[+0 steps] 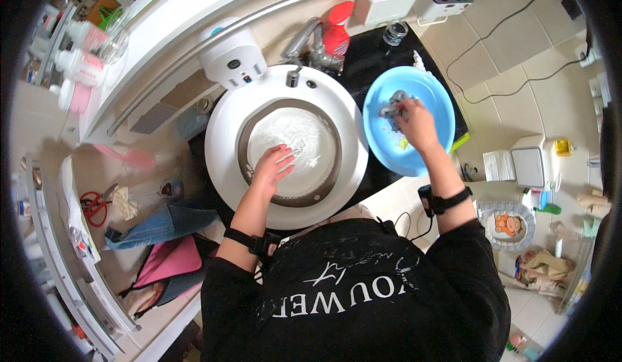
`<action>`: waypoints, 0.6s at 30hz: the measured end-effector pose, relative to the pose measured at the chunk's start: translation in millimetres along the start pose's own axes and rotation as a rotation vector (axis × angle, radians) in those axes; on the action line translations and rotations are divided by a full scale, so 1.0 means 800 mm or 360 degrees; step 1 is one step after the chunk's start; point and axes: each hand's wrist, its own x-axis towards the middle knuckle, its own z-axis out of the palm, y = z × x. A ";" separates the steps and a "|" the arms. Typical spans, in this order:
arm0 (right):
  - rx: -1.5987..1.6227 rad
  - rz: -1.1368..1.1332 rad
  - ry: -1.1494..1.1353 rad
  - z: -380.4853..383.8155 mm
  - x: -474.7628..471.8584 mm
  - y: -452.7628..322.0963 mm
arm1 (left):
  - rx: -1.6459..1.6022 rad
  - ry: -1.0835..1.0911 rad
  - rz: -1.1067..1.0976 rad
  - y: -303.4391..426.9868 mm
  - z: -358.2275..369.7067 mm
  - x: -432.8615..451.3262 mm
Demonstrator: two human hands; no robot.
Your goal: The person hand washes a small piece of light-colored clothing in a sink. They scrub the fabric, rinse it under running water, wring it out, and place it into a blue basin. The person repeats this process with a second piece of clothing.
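Note:
My right hand (pixel 419 123) grips a wet, crumpled grey cloth (pixel 396 103) inside a light blue plastic basin (pixel 441 90), which has a yellow and pink pattern on its bottom. Over the white round washbasin (pixel 221 167) is my left hand (pixel 274 165), its fingers spread and nothing in them. A brown-rimmed round tub (pixel 244 141) sits in the washbasin below that hand, with rippled, whitish water in it. The chrome faucet (pixel 318 56) stands behind the washbasin, beside a red bottle (pixel 336 34).
A glass jar (pixel 395 33) stands on the black counter (pixel 359 46) behind the blue basin. A metal rail (pixel 194 51) crosses above the washbasin's back left. To the left lie red-handled scissors (pixel 95 209), a pink hairbrush (pixel 138 159) and folded denim (pixel 155 228). A toilet (pixel 486 211) is at the right.

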 end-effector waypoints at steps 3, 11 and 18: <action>0.0018 -0.0011 0.0107 -0.050 -0.008 -0.033 | -0.0062 -0.0029 -0.0021 -0.002 -0.010 -0.003; 0.0941 -0.0310 -0.0097 -0.061 -0.023 -0.163 | -0.0193 -0.0270 -0.0051 0.011 -0.016 -0.019; 0.1851 -0.0378 -0.0627 -0.031 -0.030 -0.225 | -0.0732 -0.0516 0.0212 0.028 -0.005 -0.011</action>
